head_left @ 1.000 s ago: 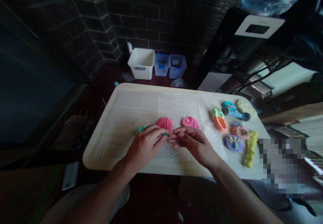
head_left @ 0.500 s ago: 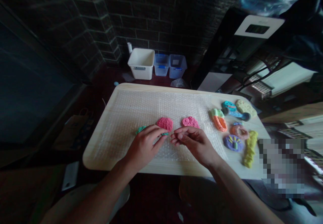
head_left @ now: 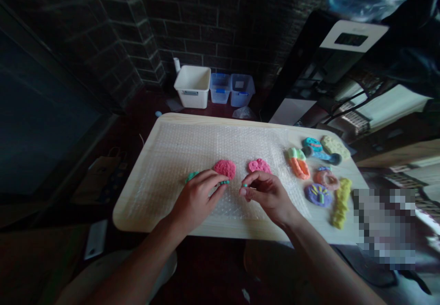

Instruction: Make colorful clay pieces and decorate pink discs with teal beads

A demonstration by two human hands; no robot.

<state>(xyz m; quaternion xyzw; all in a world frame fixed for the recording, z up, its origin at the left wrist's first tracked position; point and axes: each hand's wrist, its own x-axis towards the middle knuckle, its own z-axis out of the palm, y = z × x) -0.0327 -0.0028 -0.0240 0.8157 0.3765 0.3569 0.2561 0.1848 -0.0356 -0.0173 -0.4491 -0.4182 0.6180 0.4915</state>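
Observation:
Between thumb and fingertips, my left hand point(head_left: 197, 197) pinches a thin piece of green modelling clay point(head_left: 224, 182). My right hand point(head_left: 266, 195) is closed in a pinch on a tiny green bit of clay point(head_left: 245, 185) at the tips of thumb and index finger. Just beyond my left fingers lies a round, bumpy pink clay piece point(head_left: 225, 169). Another pink clay piece point(head_left: 259, 165), with small curls on top, rests behind my right hand and is partly covered by it. A green clay lump point(head_left: 191, 175) shows beside my left knuckles, partly hidden.
Bubble wrap point(head_left: 192, 140) covers much of the wooden table point(head_left: 137, 220). Finished-looking clay shapes stand at the right, among them an orange and green one point(head_left: 299, 163), a purple disc point(head_left: 318, 195) and a yellow strip point(head_left: 341, 202). Bins point(head_left: 192, 87) sit on the floor beyond.
My right hand has drawn slightly right, away from my left, and its fingers have closed on a tiny green bit. My left hand stays put with its green piece.

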